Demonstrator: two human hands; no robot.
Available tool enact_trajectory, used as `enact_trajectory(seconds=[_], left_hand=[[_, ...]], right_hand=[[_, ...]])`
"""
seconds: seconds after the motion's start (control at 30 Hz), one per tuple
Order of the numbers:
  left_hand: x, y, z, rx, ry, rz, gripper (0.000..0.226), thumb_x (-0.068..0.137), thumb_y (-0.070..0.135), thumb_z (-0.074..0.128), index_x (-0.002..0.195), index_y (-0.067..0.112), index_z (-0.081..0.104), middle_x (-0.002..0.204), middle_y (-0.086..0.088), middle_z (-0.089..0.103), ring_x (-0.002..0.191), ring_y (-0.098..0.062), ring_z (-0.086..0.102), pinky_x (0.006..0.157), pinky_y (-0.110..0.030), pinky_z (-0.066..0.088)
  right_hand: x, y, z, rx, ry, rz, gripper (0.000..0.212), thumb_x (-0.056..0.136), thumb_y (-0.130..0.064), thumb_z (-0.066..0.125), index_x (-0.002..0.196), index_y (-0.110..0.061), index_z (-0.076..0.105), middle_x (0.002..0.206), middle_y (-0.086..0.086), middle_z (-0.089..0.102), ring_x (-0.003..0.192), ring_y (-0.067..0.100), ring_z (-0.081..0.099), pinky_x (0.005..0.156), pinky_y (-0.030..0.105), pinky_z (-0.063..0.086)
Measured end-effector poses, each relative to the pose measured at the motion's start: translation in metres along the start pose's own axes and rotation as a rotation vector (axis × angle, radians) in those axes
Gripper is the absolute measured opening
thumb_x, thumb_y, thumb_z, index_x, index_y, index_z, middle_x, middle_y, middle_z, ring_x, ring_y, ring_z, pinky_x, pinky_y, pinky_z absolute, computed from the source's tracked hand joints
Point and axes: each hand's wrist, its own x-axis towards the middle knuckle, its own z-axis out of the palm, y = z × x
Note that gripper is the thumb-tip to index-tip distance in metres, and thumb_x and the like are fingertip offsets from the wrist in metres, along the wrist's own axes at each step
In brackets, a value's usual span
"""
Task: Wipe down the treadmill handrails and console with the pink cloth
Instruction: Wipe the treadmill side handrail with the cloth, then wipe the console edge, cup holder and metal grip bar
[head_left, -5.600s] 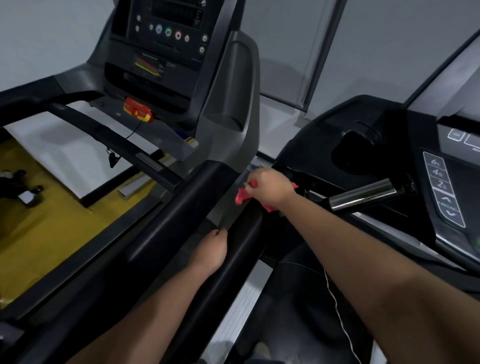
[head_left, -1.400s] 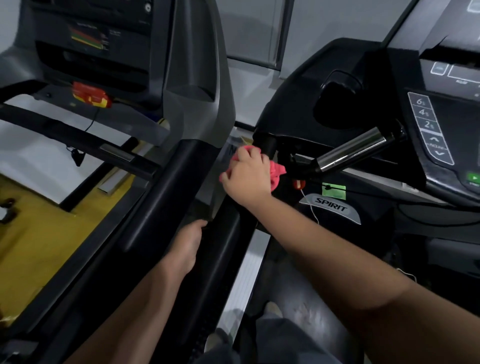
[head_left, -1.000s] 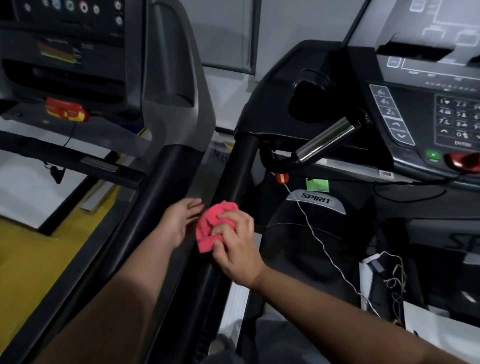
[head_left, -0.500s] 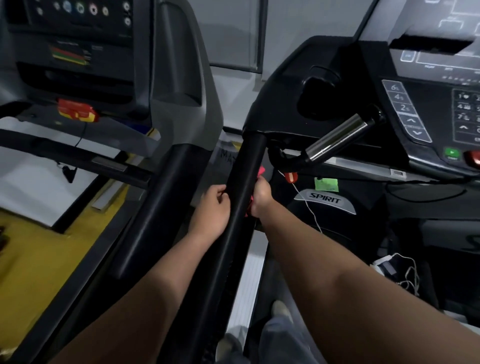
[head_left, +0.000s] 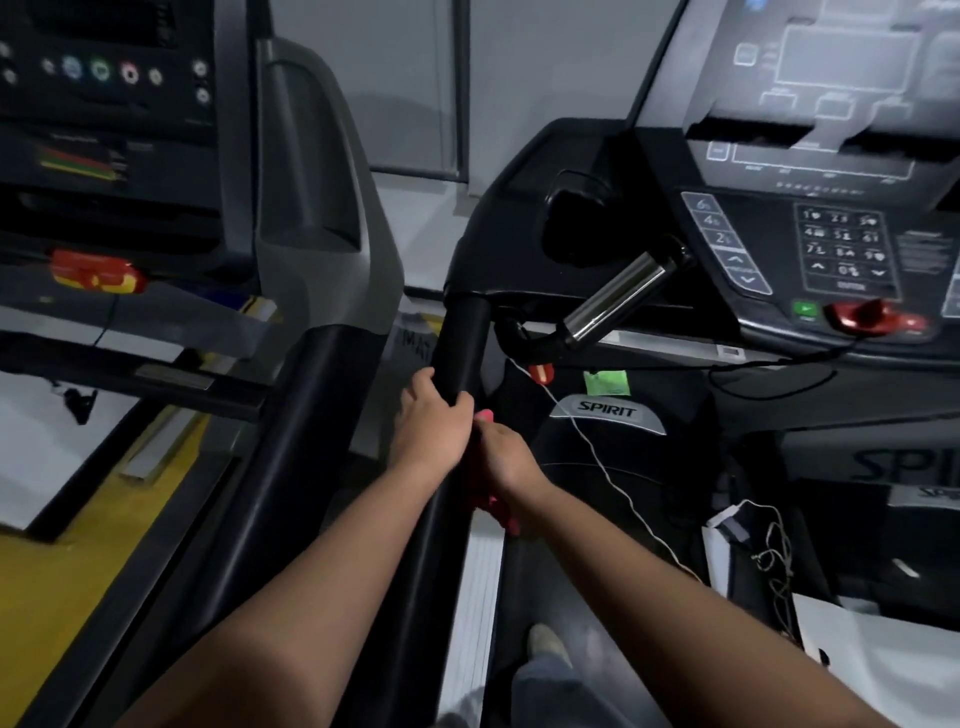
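Note:
The black left handrail (head_left: 462, 343) of the right-hand treadmill runs from the console down toward me. My left hand (head_left: 431, 423) curls over the rail from its left side. My right hand (head_left: 506, 462) grips the pink cloth (head_left: 485, 415) against the rail's right side; only small pink bits show above and below the fingers. The console (head_left: 810, 244) with its keypad sits at the upper right. A chrome grip bar (head_left: 618, 299) juts out below it.
A second treadmill's console (head_left: 109, 98) and dark handrail (head_left: 291, 457) stand at the left. A white safety cord (head_left: 597, 457) hangs from a red clip (head_left: 540, 371). Tangled cables (head_left: 769, 545) lie at the right; yellow floor (head_left: 78, 571) at the left.
Both hands came onto the rail: the left moved from beside the cloth to grip the rail, and the right carried the cloth to the rail's right side. The view tilted up slightly.

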Motion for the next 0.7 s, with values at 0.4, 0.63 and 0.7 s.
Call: enact_trajectory(seconds=[0.4,0.63,0.7], left_hand=[[-0.004,-0.002,0.002,-0.036,0.063,0.038,0.052,0.098,0.046,0.038,0.144,0.025,0.031,0.146,-0.005,0.039,0.128,-0.027,0.043,0.098,-0.040,0.037],[-0.001,-0.013,0.004,-0.068,0.084,0.037,0.052,0.095,0.048,0.044,0.142,0.027,0.036,0.139,0.001,0.047,0.115,-0.018,0.052,0.083,-0.032,0.041],[0.002,-0.009,0.007,-0.040,0.109,0.030,0.050,0.095,0.046,0.045,0.140,0.025,0.037,0.135,0.000,0.049,0.102,-0.014,0.053,0.076,-0.030,0.040]], right_hand=[[-0.034,-0.095,-0.028,0.046,0.037,-0.320,0.035,0.101,-0.035,0.036,0.095,-0.007,0.057,0.078,0.023,0.062,0.056,0.022,0.057,0.049,0.025,0.045],[-0.050,-0.166,-0.103,0.064,0.316,-0.609,0.032,0.095,-0.034,0.052,0.075,-0.016,0.068,0.069,-0.001,0.055,0.064,0.015,0.048,0.053,0.023,0.032],[-0.043,-0.181,-0.132,-0.061,0.433,-0.792,0.026,0.092,-0.034,0.054,0.078,-0.019,0.070,0.077,-0.005,0.054,0.066,-0.002,0.047,0.062,0.016,0.036]])
